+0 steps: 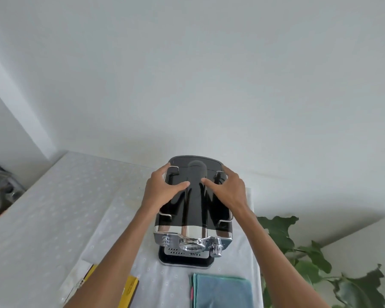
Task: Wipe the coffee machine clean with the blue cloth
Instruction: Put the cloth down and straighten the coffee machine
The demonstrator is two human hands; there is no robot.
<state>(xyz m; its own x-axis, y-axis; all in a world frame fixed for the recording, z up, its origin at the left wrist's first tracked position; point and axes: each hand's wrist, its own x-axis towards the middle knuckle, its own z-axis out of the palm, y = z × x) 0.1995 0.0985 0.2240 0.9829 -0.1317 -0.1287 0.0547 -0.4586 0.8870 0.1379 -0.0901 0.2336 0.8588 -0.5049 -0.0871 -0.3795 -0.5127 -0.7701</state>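
Your left grip and right grip lie flat, unclenched, atop the coffee machine; the blue cloth at the desk's near edge lies closer to your right.

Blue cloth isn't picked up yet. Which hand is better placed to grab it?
Probably the right hand. It and the left hand both rest on the coffee machine, but the blue cloth lies in front of it, nearer the right forearm.
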